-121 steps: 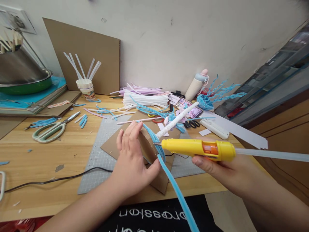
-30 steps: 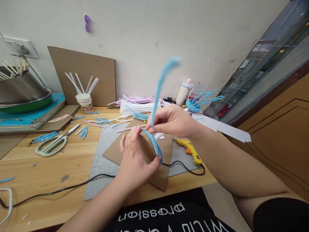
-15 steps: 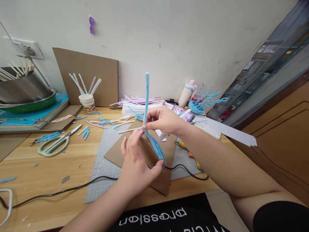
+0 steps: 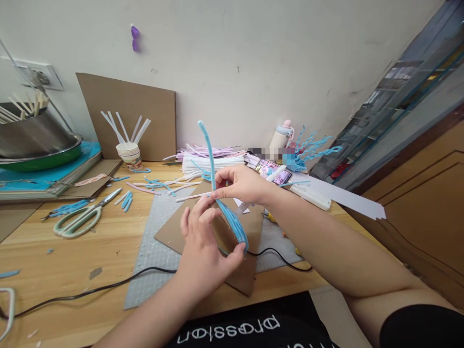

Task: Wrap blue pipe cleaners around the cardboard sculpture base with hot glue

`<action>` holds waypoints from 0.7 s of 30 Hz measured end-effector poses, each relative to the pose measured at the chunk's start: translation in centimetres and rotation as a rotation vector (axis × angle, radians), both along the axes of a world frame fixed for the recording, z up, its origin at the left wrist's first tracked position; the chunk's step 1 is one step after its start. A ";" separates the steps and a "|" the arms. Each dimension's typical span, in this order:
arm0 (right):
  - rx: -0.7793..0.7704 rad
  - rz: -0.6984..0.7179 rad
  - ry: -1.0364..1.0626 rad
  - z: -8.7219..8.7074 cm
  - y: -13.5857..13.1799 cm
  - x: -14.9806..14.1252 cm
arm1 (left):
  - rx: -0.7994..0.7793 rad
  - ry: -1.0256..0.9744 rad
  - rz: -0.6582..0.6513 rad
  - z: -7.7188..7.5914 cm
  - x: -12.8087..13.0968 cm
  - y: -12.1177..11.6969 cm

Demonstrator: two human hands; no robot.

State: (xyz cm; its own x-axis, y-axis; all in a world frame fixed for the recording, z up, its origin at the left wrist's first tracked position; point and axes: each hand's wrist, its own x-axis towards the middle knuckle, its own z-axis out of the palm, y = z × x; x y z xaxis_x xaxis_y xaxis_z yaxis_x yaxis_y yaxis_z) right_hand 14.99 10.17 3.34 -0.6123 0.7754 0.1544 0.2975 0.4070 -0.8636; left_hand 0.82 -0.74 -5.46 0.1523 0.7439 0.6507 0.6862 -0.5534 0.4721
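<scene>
My left hand holds a coiled piece made of blue pipe cleaners, its thumb at the lower end and its fingers along the upper side. At the top of the coil, my right hand pinches the blue strand, whose free end rises above the fingers and bends to the left. A thin pale pipe cleaner sticks out leftward from where the fingertips meet. Beneath both hands lies a brown cardboard sheet on a grey cutting mat.
Green-handled scissors and short blue pieces lie at the left. Behind are a paper cup, bundled white pipe cleaners, a phone and a bottle. A black cable crosses the table.
The free blue end has tipped and bent to the left and sits lower. My right hand has shifted slightly left and down with it. My left hand keeps its hold.
</scene>
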 end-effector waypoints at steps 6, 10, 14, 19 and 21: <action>-0.010 0.009 -0.022 -0.3 0.2 0.1 | -0.002 0.048 0.009 0.2 0.0 -0.1; -0.015 -0.001 -0.024 -0.5 0.3 0.3 | -0.005 0.069 0.009 0.3 0.0 -0.2; -0.012 -0.004 -0.029 -0.9 0.3 0.4 | -0.010 0.077 0.016 0.3 -0.1 -0.3; -0.003 -0.008 -0.047 -1.0 0.5 0.3 | 0.012 0.088 0.022 0.1 0.0 -0.2; 0.007 -0.039 -0.054 -0.7 0.1 0.2 | 0.015 0.087 0.024 0.1 0.0 -0.2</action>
